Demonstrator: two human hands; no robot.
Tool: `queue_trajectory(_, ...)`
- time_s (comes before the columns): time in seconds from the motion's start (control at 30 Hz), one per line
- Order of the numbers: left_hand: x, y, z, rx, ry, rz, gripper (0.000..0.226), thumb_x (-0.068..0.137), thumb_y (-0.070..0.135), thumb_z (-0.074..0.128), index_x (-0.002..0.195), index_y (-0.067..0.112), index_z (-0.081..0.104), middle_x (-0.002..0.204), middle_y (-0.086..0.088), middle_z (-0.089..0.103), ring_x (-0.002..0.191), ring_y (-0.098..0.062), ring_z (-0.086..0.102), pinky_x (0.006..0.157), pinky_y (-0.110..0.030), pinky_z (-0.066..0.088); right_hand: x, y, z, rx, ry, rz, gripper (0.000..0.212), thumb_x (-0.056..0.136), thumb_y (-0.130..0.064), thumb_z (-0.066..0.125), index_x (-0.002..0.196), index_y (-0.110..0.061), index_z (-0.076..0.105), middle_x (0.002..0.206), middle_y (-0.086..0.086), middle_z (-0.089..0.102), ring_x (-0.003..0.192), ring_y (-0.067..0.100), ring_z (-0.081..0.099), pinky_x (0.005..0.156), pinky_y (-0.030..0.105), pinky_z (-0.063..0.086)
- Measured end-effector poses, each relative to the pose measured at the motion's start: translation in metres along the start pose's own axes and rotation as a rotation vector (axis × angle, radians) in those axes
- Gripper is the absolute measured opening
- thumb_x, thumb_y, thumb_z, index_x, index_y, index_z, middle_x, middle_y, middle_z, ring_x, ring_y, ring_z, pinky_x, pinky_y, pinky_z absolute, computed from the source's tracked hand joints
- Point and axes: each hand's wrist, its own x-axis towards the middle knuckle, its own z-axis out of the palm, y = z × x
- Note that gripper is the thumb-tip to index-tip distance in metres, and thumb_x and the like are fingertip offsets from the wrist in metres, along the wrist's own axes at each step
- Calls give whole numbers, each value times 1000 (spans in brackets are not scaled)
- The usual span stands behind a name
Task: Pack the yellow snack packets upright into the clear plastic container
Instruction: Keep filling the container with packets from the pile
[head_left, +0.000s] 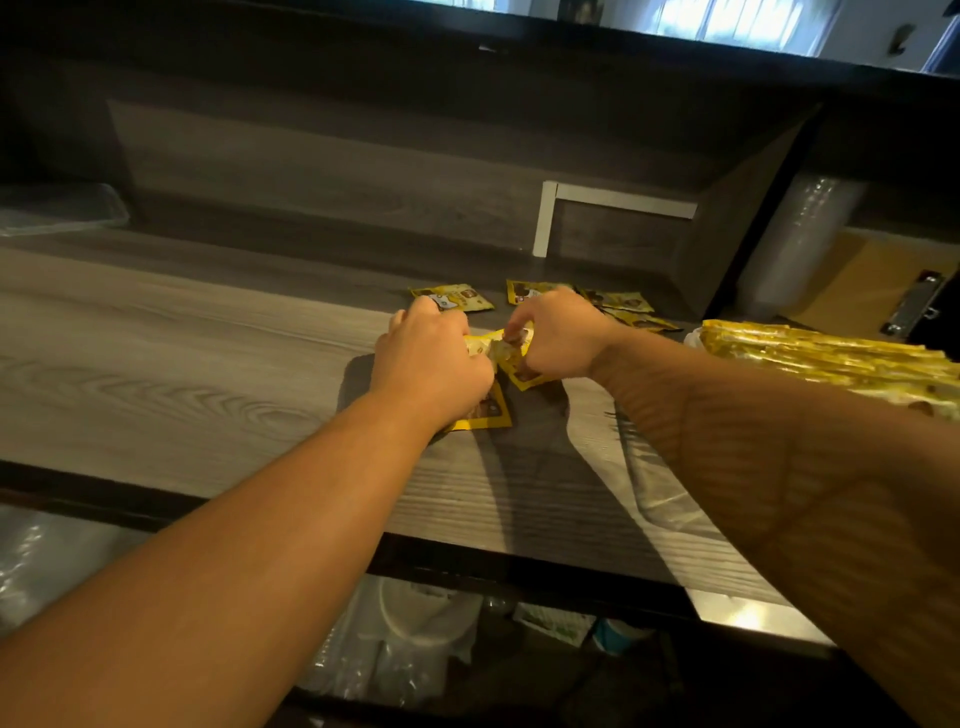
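On the grey wood-grain counter, mid-depth, both hands meet over a small bunch of yellow snack packets. Left hand is curled down on the bunch, fingers closed around packets; one packet corner sticks out under its wrist side, flat on the counter. Right hand, just right of the left hand, pinches the top edge of the same bunch with thumb and fingertips, grip narrow. Packets between the hands look crumpled together; count cannot be told.

Past the hands, toward the back wall of the counter, loose packets lie flat: one single packet behind the left hand, a few overlapping ones behind and right of the right hand.

Right of the right forearm, at the counter's right end, a row of packed packets stands on edge, tight together, gold edges up; the clear container shows only as a pale rim at the row's left end.

Far left on the counter, a clear plastic lid or tray, blurry. Behind the loose packets, a white L-shaped trim on the back panel. Beyond the counter's right end, a clipboard and a roll of bubble wrap. Below the counter's front edge, plastic bags and white discs on a lower shelf, dim.
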Motion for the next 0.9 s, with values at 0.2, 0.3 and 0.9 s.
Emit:
queue_trajectory(0.2, -7, 5, 0, -77, 143, 78, 16, 91, 28, 51, 100, 17, 59, 103, -2, 49, 91, -19, 48, 73, -37, 41, -14, 2, -8, 415, 262, 45, 96, 78, 8, 70, 154, -27, 21, 140, 9, 48, 107, 20, 55, 74, 27, 53)
queue_trajectory(0.3, -6, 12, -6, -209, 128, 6, 11, 92, 26, 52, 93, 19, 61, 95, 1, 57, 87, -22, 54, 70, -35, 41, -31, 8, -24, 564, 391, 70, 81, 78, 9, 68, 145, -26, 39, 133, 3, 55, 112, 19, 57, 85, 30, 56)
queue_trajectory(0.9, -49, 211, -54, -442, 9, 419, 11, 97, 23, 63, 103, 30, 59, 92, 16, 57, 86, -6, 59, 64, -18, 50, -191, 184, -100, 943, 857, 132, 41, 84, -11, 74, 120, -21, 59, 104, -8, 61, 94, 7, 62, 66, 22, 55)
